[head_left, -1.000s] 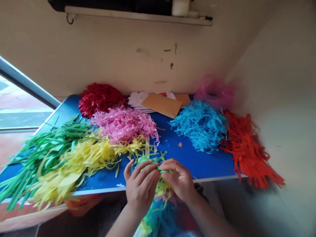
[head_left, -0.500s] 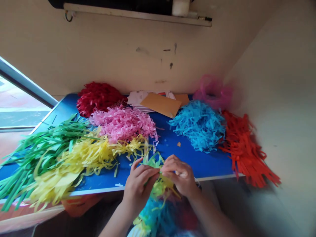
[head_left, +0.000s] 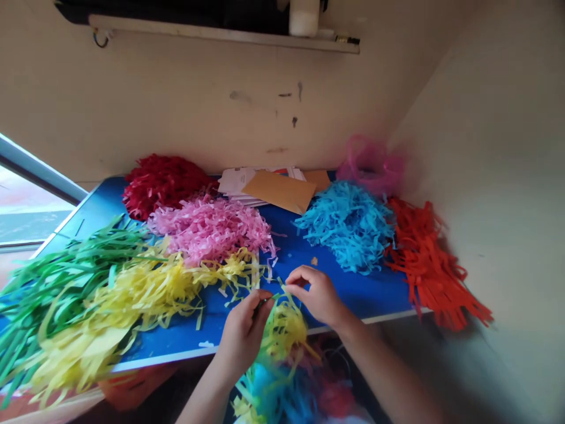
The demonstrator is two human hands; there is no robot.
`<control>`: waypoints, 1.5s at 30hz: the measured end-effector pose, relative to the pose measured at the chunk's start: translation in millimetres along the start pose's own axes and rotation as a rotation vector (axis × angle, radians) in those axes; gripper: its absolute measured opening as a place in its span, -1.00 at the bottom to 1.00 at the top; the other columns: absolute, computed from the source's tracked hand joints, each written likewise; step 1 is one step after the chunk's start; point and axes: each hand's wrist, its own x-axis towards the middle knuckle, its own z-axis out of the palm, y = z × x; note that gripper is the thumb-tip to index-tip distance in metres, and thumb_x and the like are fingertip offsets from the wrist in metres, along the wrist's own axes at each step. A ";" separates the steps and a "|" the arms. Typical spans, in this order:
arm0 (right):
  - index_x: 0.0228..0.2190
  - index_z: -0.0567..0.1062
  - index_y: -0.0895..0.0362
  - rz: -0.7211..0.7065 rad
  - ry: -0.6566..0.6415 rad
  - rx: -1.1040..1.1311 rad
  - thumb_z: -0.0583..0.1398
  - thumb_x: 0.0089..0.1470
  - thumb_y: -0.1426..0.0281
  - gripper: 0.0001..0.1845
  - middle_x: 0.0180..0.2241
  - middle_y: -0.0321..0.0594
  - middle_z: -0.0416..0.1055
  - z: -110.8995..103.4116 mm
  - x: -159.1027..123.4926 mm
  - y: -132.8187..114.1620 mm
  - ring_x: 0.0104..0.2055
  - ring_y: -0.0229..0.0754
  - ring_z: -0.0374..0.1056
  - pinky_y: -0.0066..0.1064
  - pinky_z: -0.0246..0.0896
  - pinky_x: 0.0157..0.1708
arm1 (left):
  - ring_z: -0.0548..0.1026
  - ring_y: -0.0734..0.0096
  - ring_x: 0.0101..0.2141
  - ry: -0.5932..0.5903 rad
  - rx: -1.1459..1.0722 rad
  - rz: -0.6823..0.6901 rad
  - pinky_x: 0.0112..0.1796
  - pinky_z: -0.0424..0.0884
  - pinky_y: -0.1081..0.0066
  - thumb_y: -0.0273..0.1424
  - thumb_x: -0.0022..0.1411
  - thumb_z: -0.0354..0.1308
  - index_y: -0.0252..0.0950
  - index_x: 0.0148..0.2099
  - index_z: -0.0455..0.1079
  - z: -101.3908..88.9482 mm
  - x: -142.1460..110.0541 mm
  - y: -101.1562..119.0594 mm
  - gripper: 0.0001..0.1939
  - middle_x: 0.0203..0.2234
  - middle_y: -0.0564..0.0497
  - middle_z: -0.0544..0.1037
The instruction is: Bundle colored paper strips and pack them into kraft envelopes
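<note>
My left hand (head_left: 247, 324) is closed, its thumb and fingers pinching a thin green paper strip (head_left: 276, 297) over the table's front edge. Close by on the right, my right hand (head_left: 316, 295) pinches the tip of a pale yellow-green strip (head_left: 282, 287). Beneath both hands hangs a bunch of yellow paper fringe (head_left: 286, 330). Lower down, blue fringe (head_left: 274, 388) and blurred red fringe (head_left: 335, 397) lie near my lap. What joins these pieces is too small to make out.
On the blue table (head_left: 282, 235) lie heaps of green (head_left: 83, 259), yellow (head_left: 154, 282), pink (head_left: 212, 227), dark red (head_left: 165, 182) and light blue (head_left: 351, 224) paper strips. Orange-red strips (head_left: 435, 265) overhang the right edge. Envelopes (head_left: 280, 189) and a pink plastic bag (head_left: 371, 165) sit against the wall.
My hands, which met at the fingertips, have drawn apart, with strips now visible between them. The whole view has shifted slightly, so the table's heaps appear further left.
</note>
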 end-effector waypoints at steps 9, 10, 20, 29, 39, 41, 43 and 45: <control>-0.40 0.59 0.10 0.257 0.046 0.592 0.36 -0.08 0.30 -0.83 -0.41 -0.23 0.57 9.7 -32.9 -14.5 -0.36 -0.18 0.49 -0.40 0.42 -0.31 | 0.56 0.40 -0.42 0.000 0.032 0.009 -0.39 0.42 0.50 -0.27 0.32 0.06 -0.25 -0.23 0.46 8.3 -1.0 6.3 -0.79 -0.42 0.00 0.61; -0.38 0.57 0.10 0.272 0.048 0.610 0.36 -0.09 0.28 -0.80 -0.41 -0.24 0.56 9.5 -34.0 -14.4 -0.36 -0.18 0.48 -0.40 0.42 -0.31 | 0.57 0.39 -0.42 -0.005 0.038 0.027 -0.38 0.42 0.50 -0.28 0.32 0.06 -0.25 -0.23 0.47 8.4 -1.4 6.4 -0.79 -0.41 -0.01 0.62; -0.30 0.51 0.08 0.101 -0.007 0.301 0.24 0.01 0.48 -0.85 -0.35 -0.30 0.52 -3.5 -43.5 -28.2 -0.29 -0.23 0.42 -0.42 0.31 -0.20 | 0.54 0.40 -0.44 -0.135 0.121 0.114 -0.42 0.38 0.48 -0.36 0.36 -0.01 -0.21 -0.17 0.35 5.5 -7.3 11.4 -0.88 -0.43 0.01 0.57; -0.42 0.60 0.08 0.118 -0.019 0.464 0.32 -0.02 0.41 -0.97 -0.36 -0.23 0.56 -1.0 -46.4 -24.5 -0.29 -0.18 0.49 -0.41 0.38 -0.25 | 0.53 0.37 -0.37 -0.186 0.005 0.121 -0.40 0.40 0.45 -0.37 0.36 -0.01 -0.20 -0.04 0.19 4.2 -14.2 20.1 -0.86 -0.36 -0.01 0.52; -0.32 0.47 0.08 -0.013 0.109 0.227 0.23 0.12 0.44 -0.96 -0.36 -0.28 0.53 -10.7 -60.9 -28.7 -0.32 -0.25 0.48 -0.48 0.37 -0.25 | 0.56 0.34 -0.30 -0.038 0.220 0.328 -0.21 0.45 0.36 -0.37 0.27 0.17 -0.21 -0.19 0.39 -3.5 -9.1 16.9 -0.93 -0.36 0.01 0.58; -0.31 0.46 0.08 -0.063 0.128 0.185 0.24 0.11 0.46 -0.94 -0.36 -0.29 0.53 -10.7 -62.4 -29.9 -0.33 -0.26 0.48 -0.48 0.37 -0.24 | 0.56 0.35 -0.24 0.008 0.198 0.428 0.02 0.37 0.23 -0.43 0.26 0.19 -0.20 -0.13 0.39 -1.5 -10.0 16.7 -0.88 -0.30 0.02 0.60; -0.31 0.45 0.07 -0.110 0.147 0.150 0.24 0.12 0.47 -0.92 -0.36 -0.29 0.53 -9.9 -64.1 -31.5 -0.33 -0.26 0.48 -0.48 0.36 -0.23 | 0.57 0.43 -0.28 0.045 0.170 0.492 0.12 0.28 0.19 -0.52 0.26 0.18 -0.20 -0.17 0.39 2.3 -11.5 17.3 -0.87 -0.33 0.07 0.60; -0.30 0.45 0.07 -0.136 0.164 0.127 0.24 0.13 0.48 -0.91 -0.36 -0.29 0.53 -9.4 -65.8 -33.2 -0.33 -0.27 0.48 -0.49 0.36 -0.23 | 0.57 0.49 -0.34 0.062 0.151 0.520 0.13 0.27 0.21 -0.58 0.25 0.17 -0.21 -0.22 0.39 5.9 -13.0 18.0 -0.85 -0.37 0.10 0.59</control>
